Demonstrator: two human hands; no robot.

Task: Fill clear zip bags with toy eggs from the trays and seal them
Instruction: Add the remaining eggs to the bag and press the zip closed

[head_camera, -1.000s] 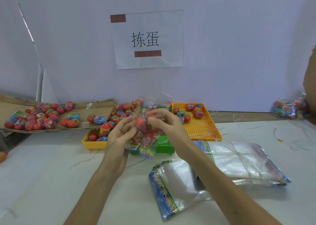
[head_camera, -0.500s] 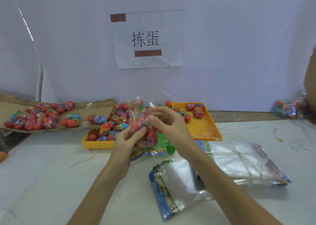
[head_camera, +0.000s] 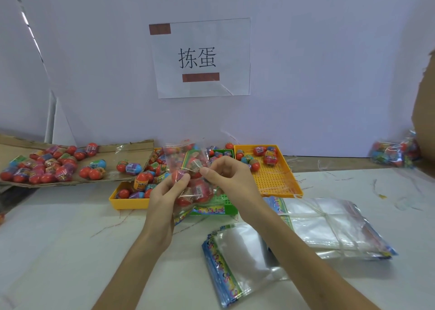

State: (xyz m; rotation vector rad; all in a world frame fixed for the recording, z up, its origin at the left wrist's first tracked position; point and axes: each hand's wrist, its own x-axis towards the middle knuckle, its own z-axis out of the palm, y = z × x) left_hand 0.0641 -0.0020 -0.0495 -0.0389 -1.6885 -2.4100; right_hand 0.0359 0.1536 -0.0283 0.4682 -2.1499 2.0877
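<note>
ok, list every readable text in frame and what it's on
"拣蛋": black print on the white paper sign.
Labels on the eggs: there is print, but it is too small to read.
Labels inside the held bag: blurred, unreadable.
Coloured edge strip on the empty bags: blurred, unreadable.

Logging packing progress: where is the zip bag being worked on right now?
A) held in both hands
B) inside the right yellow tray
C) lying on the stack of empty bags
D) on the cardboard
A: the left hand and right hand both pinch the egg-filled zip bag in front of the green tray.
</note>
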